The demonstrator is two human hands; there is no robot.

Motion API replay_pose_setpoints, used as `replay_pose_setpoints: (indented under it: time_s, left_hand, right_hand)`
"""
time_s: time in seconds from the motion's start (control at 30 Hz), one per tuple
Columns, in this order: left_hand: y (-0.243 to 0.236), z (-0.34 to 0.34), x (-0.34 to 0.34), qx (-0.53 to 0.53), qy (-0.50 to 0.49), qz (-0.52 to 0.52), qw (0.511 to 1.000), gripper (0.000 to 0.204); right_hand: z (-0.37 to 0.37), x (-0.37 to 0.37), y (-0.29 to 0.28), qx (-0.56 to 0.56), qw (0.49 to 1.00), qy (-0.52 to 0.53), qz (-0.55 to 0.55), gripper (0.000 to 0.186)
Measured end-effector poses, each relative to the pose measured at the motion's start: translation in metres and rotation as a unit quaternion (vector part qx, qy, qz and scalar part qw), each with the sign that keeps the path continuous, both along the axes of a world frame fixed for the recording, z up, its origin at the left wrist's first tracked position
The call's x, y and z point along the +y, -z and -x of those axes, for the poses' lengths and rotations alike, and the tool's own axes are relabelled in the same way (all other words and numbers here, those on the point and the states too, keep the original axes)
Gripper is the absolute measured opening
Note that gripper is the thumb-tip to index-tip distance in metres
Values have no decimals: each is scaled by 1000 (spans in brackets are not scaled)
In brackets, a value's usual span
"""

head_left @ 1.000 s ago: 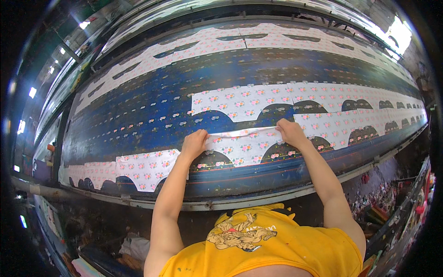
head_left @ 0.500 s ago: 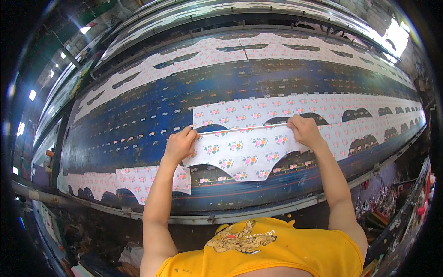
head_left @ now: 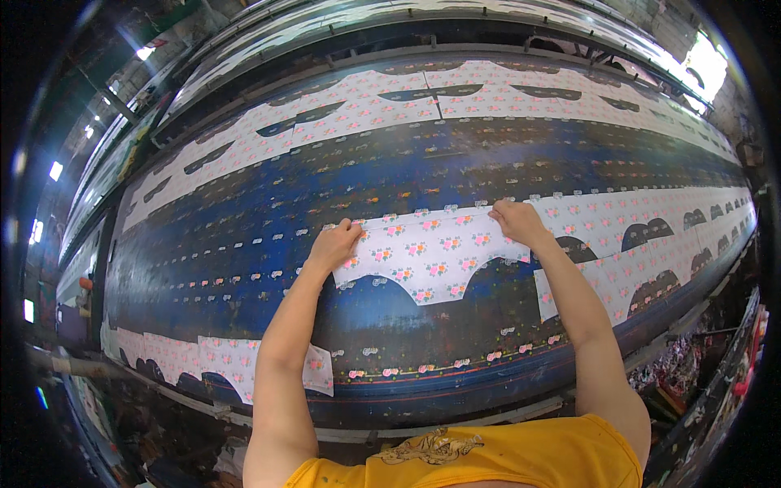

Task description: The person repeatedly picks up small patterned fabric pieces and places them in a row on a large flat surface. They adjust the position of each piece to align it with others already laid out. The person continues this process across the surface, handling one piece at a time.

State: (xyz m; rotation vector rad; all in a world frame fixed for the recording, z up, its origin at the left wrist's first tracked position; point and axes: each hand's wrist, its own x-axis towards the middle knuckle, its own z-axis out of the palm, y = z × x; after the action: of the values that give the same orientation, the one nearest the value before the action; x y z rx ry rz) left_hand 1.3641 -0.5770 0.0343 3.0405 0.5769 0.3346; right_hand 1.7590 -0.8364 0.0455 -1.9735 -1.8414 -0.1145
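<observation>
Between my two hands is a white fabric panel printed with pink and orange flowers, its lower edge cut in curves down to a narrow middle. My left hand pinches its far left corner, fingers closed. At the far right corner my right hand is closed on the same edge. The panel lies against or just above the long blue printing table; I cannot tell whether another panel is under it. Similar flowered panels continue to the right of my right hand.
Several more panels lie along the near left edge, partly behind my left forearm. A far row of flowered panels crosses the table. The metal rail borders the near side. Colourful scraps fill the space at right.
Both hands have carried the panel away from me, onto the area of the row behind. Dark blue table surface now shows where its lower part was. The view has shifted a little.
</observation>
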Motion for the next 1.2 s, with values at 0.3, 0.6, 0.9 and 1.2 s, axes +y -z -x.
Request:
replay_pose_setpoints:
  time_s: [0.3,0.6,0.9,1.2]
  left_hand:
    - [2,-25,22,45,-25,39,998,19]
    - [23,-33,23,-81,-90,136,983,12]
    - [25,-33,20,-30,-80,100,991,9]
    - [25,-29,15,-65,-66,98,991,9]
  right_hand:
    - [-16,29,17,1,1000,3,26,19]
    - [-10,34,26,37,998,46,20,19]
    - [-3,37,24,61,994,77,37,17]
    - [-16,38,34,69,996,21,46,10]
